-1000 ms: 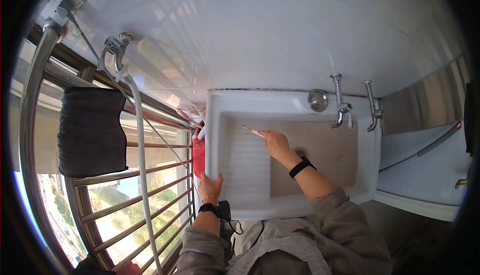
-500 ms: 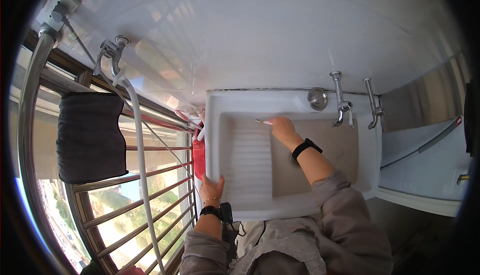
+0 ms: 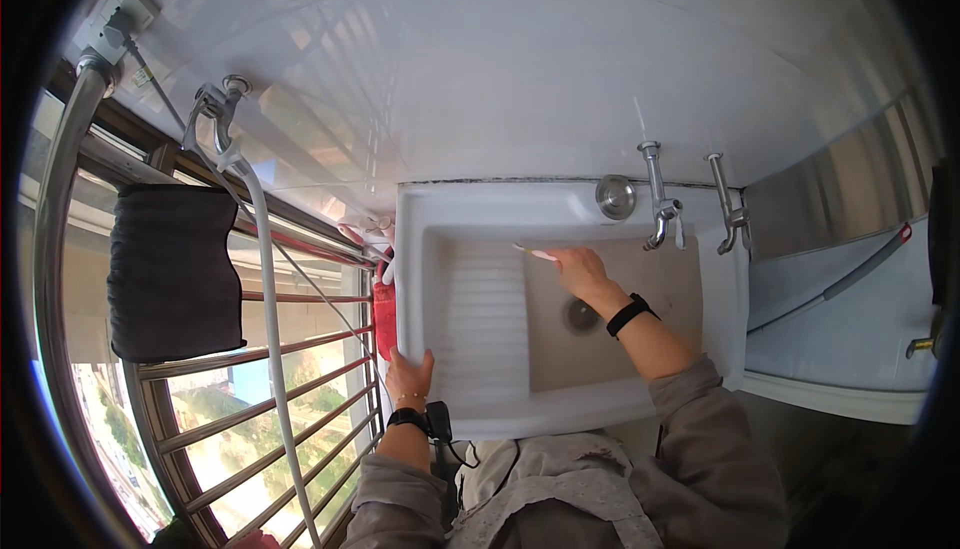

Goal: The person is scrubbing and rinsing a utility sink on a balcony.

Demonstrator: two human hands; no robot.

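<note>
My right hand (image 3: 585,276) is closed round the handle of a slim, pale toothbrush (image 3: 539,254), whose head points left. It hovers over the white laundry sink (image 3: 412,279), close to the right end of the ribbed washboard slope (image 3: 485,299); whether the bristles touch the surface I cannot tell. The left rim of the sink, near its front corner, is in the grip of my left hand (image 3: 410,377), with the thumb on the inner side. Beneath my right wrist the round drain (image 3: 582,315) shows in the beige basin floor.
A metal cup-like piece (image 3: 615,197) sits on the back ledge beside two wall taps (image 3: 660,211) (image 3: 734,219). At left, a hose (image 3: 270,299) hangs from another tap before the barred window, near a dark cloth (image 3: 178,274). Something red (image 3: 385,319) is beside the sink.
The right hand has moved slightly right and nearer with the toothbrush, uncovering the drain. My left hand keeps its hold on the rim. The view has shifted a little.
</note>
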